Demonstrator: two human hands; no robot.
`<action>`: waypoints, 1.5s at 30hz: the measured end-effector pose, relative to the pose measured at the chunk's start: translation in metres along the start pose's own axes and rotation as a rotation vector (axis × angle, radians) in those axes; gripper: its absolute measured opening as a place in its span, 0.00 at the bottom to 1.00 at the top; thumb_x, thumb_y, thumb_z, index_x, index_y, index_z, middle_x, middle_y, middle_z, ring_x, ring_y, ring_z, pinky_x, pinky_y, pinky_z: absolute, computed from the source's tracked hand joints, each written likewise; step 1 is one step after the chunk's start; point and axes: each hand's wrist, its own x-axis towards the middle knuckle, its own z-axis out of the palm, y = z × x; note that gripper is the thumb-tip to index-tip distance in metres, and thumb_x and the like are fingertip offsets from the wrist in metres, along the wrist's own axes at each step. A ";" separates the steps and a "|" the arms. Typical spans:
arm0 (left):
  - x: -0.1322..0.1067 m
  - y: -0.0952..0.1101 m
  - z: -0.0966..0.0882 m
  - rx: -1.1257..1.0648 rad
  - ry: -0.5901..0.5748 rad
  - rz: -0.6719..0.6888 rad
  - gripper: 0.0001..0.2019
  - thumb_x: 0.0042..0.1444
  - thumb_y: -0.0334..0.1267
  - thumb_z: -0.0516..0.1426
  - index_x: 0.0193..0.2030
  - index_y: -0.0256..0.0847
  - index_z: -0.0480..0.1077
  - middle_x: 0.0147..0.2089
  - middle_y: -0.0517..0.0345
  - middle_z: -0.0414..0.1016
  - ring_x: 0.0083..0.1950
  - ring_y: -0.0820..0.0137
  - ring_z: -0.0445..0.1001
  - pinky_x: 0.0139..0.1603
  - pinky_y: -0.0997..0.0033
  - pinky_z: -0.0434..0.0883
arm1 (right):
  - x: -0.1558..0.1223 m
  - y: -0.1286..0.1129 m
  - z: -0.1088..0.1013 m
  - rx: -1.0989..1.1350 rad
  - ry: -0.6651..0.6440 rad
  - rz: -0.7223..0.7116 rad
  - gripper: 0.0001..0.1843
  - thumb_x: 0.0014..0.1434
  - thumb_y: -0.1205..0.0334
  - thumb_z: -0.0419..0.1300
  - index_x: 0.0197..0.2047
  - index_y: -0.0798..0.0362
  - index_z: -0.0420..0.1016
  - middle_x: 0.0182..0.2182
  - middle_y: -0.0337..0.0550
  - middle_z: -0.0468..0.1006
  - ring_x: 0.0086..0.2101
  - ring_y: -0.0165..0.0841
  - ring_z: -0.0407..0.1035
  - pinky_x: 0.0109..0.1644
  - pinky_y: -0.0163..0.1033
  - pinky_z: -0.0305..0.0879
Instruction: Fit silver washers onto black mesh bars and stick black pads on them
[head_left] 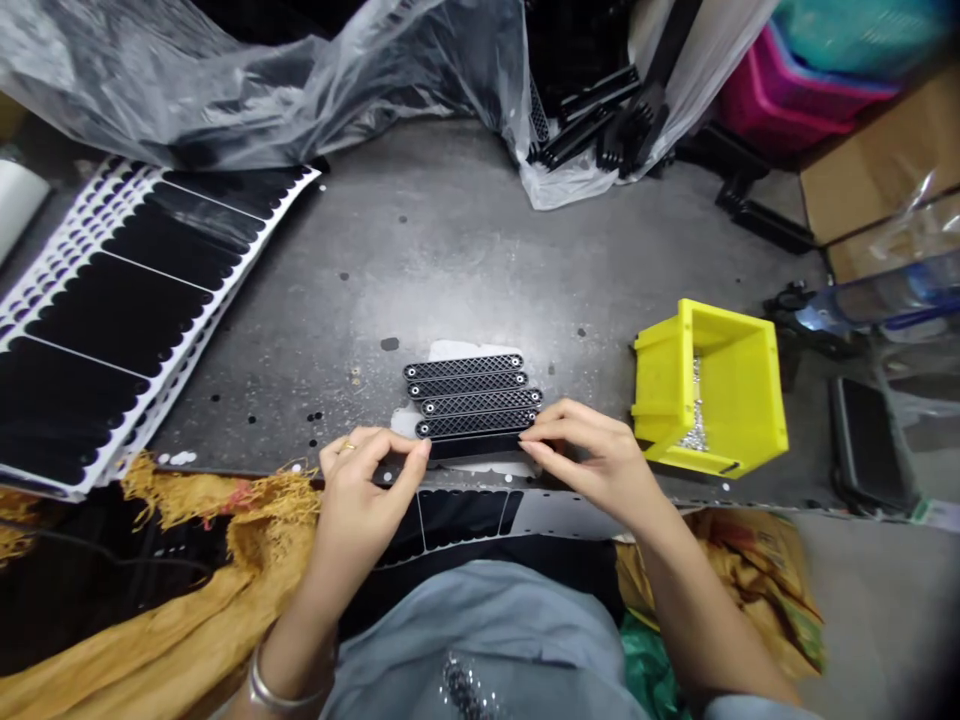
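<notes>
Several black mesh-patterned strips (pixel 471 393) lie side by side on the grey table, near its front edge. One more black strip (pixel 474 447) sits closest to me, held at both ends. My left hand (pixel 369 480) pinches its left end with thumb and forefinger. My right hand (pixel 592 458) pinches its right end the same way. A sheet of black sticker pieces (pixel 457 512) lies on my lap just below the hands.
A yellow bin (pixel 739 385) with small metal screws stands right of my right hand. Stacked sheets of black stickers (pixel 112 310) lie at left. Clear plastic bags (pixel 247 80) with black parts (pixel 600 125) sit at the back. A dark phone (pixel 870 445) lies far right.
</notes>
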 end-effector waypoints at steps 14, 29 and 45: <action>-0.033 0.044 0.035 0.034 -0.236 0.479 0.11 0.69 0.35 0.59 0.57 0.43 0.72 0.48 0.57 0.83 0.48 0.65 0.77 0.56 0.61 0.63 | -0.081 -0.021 -0.026 -0.428 -0.002 -0.078 0.12 0.72 0.73 0.56 0.50 0.50 0.76 0.44 0.39 0.85 0.46 0.36 0.75 0.55 0.49 0.55; -0.037 0.051 0.043 -0.136 -0.135 0.327 0.09 0.70 0.29 0.54 0.43 0.44 0.74 0.35 0.62 0.80 0.37 0.68 0.75 0.47 0.61 0.59 | -0.070 -0.013 0.022 -0.103 0.170 -0.168 0.24 0.66 0.68 0.65 0.65 0.45 0.74 0.45 0.47 0.79 0.45 0.37 0.75 0.46 0.45 0.76; -0.019 0.018 0.010 0.166 0.242 0.167 0.03 0.67 0.36 0.61 0.45 0.47 0.76 0.41 0.59 0.84 0.45 0.63 0.79 0.55 0.57 0.62 | 0.017 -0.030 0.029 -0.218 -0.010 -0.218 0.25 0.71 0.69 0.58 0.69 0.47 0.69 0.50 0.48 0.81 0.46 0.35 0.76 0.49 0.42 0.74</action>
